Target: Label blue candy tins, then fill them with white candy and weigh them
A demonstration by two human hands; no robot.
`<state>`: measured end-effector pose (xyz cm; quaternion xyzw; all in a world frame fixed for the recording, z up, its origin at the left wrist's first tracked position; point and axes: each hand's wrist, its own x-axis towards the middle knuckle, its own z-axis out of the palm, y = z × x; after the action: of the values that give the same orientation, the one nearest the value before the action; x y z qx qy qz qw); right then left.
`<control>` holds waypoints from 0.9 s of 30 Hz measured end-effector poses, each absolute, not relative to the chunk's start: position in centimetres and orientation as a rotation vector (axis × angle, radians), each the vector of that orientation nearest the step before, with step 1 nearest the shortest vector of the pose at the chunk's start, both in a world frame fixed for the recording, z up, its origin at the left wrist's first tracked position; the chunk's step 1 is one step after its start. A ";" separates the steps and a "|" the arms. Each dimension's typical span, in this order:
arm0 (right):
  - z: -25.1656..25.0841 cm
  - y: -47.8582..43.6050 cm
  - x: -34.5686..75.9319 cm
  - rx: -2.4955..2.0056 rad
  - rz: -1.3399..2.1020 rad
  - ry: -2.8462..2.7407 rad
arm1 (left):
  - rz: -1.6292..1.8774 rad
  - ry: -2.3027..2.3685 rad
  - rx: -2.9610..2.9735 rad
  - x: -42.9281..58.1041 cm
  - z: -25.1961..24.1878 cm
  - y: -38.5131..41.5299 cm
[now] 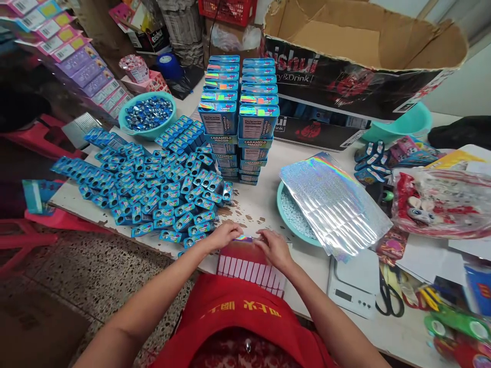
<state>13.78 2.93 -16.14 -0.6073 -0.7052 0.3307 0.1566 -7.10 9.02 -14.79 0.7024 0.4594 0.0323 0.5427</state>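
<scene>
Heap of boxes (169, 202) left — bowl (153, 135) behind; scale (355, 273) right — scissors (387, 290) just beside it

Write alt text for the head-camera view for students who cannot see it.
A person's left hand and right hand flank a small shiny strip near a red sheet with pale rectangles. Small blue boxes crowd the picture's left; a silvery sheet overlaps a turquoise bowl at right.

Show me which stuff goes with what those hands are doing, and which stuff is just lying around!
Seems part of the job:
shiny strip between the left hand and right hand
red sheet with pale rectangles
small blue boxes
silver sheets, maybe

Probably just lying about:
scissors
digital scale
toy in a plastic bag
</scene>
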 end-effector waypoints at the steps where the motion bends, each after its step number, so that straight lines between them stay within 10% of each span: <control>1: -16.0 3.0 13.4 -1.708 0.933 -2.055 | 0.110 1.113 1.664 -7.1 -14.8 8.9; 27: -16.3 4.0 12.2 -1.723 1.095 -2.033 | -0.187 1.246 2.194 -9.6 -14.0 8.3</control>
<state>12.20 4.02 -16.35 -0.5929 -0.6998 0.3767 0.1300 -9.56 8.28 -13.97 0.8269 0.4698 -0.0706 0.3010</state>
